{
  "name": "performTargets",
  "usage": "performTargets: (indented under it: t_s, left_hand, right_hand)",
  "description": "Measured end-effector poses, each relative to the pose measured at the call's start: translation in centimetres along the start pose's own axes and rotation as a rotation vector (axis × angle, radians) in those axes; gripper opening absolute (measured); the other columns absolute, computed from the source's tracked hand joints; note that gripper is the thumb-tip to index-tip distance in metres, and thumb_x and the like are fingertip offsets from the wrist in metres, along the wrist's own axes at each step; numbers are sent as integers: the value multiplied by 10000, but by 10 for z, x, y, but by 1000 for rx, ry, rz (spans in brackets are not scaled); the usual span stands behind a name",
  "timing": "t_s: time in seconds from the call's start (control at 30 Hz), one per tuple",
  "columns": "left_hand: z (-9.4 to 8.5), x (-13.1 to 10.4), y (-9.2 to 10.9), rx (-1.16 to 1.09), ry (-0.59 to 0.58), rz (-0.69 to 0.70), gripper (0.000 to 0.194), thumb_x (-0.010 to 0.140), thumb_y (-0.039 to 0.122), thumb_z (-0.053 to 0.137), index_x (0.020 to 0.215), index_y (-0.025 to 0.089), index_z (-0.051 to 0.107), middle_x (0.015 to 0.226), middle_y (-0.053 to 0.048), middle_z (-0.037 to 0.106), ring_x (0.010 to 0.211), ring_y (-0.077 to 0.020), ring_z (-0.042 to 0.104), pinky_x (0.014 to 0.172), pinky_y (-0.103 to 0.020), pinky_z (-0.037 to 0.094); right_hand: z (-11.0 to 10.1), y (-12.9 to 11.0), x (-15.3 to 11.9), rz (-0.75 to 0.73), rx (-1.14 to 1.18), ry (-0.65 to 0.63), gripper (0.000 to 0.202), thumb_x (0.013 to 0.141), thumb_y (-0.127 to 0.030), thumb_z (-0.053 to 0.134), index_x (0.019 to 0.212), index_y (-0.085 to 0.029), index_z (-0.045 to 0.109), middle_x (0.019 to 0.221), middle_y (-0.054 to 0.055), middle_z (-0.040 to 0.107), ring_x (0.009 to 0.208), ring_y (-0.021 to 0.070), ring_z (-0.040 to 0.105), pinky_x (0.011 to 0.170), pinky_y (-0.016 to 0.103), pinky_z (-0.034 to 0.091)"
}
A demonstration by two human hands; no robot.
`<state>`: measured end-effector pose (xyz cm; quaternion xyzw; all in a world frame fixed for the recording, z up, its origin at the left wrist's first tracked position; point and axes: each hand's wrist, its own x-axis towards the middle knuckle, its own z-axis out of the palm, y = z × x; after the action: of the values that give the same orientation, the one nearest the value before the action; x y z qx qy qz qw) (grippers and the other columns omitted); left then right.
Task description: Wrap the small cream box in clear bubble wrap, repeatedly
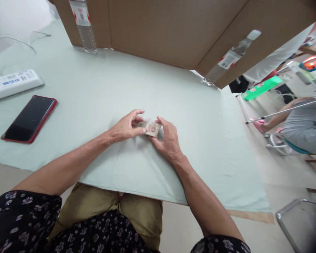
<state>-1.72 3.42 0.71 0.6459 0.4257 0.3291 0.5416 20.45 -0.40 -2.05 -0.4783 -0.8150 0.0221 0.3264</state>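
Note:
A small, flat, see-through packet [152,128] with beige and red print is held just above the cloth, between both hands. My left hand [126,125] pinches its left end, thumb on the near side. On the right end, my right hand [168,137] grips with thumb below and curled fingers above. What exactly the packet contains is too small to make out.
A pale green cloth [205,147] covers the table. To the left lie a red-cased phone [28,119] and a white device [17,83]. Brown cardboard panels [158,31] stand behind, with water bottles [86,31] at both sides. Another person [300,123] sits at right.

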Motion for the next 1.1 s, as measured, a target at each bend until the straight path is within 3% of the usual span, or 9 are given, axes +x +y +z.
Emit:
performTargets:
  t_s: [0.1, 0.23, 0.33, 0.53, 0.7, 0.87, 1.0, 1.1]
  left_hand:
    - [2, -1, -3, 87, -61, 25, 859, 726, 373, 755, 1490, 162, 423, 1322, -180, 613, 1249, -313, 570, 1020, -465, 479]
    - [4, -1, -7, 90, -81, 47, 852, 761, 364, 736, 1516, 151, 403, 1241, -151, 637, 1128, -267, 614, 976, -437, 503]
    - [4, -1, -9, 66, -73, 55, 827, 767, 361, 743, 1503, 157, 427, 1165, -125, 644, 1034, -229, 631, 924, -411, 521]
    - [8, -2, -6, 42, -52, 44, 735, 800, 361, 719, 1459, 145, 476, 1142, -118, 643, 916, -186, 614, 847, -378, 532]
    - [15, -5, -4, 138, -21, 142, 746, 752, 358, 731, 1429, 144, 504, 1191, -127, 605, 972, -206, 599, 910, -395, 526]
    - [17, -10, -5, 208, -84, 248, 799, 702, 266, 700, 1466, 183, 481, 1270, -133, 575, 1139, -261, 578, 1047, -457, 476]
    - [14, -11, -5, 56, -212, 187, 839, 732, 343, 713, 1509, 199, 430, 1329, -144, 572, 1249, -291, 566, 1082, -471, 451]
    - [12, -9, -5, -51, -273, 128, 859, 748, 415, 749, 1508, 194, 415, 1317, -158, 605, 1265, -302, 580, 1066, -473, 452]
  right_hand:
    - [0, 0, 0, 14, 63, 15, 654, 892, -364, 656, 1479, -202, 418, 1260, 151, 684, 1161, 316, 634, 992, 494, 468]
    - [-10, -5, 2, -19, 114, -3, 651, 886, -436, 680, 1453, -214, 450, 1266, 146, 684, 1166, 312, 637, 998, 495, 469]
    - [-21, -8, 4, -3, 122, 44, 523, 907, -473, 659, 1365, -251, 541, 1295, 130, 670, 1208, 310, 619, 1026, 504, 459]
    - [-20, -9, 7, -117, -88, 115, 109, 941, -347, 654, 1009, -280, 708, 1195, 69, 722, 1119, 266, 657, 972, 459, 442]
    - [-17, -13, 8, -162, -94, 197, 115, 977, -233, 576, 899, -247, 659, 1106, 59, 748, 1030, 231, 686, 932, 443, 438]
    - [-29, -18, 10, 123, 186, 342, 148, 1010, -301, 486, 921, -238, 585, 1079, 89, 721, 1051, 238, 681, 962, 459, 499]
    - [-30, -5, 13, 341, 454, 385, 202, 986, -403, 533, 891, -234, 589, 1096, 91, 709, 1057, 229, 669, 970, 439, 519]
    - [-20, 15, 13, 550, 652, 355, 295, 952, -511, 550, 880, -228, 592, 1060, 88, 727, 946, 200, 687, 851, 381, 560]
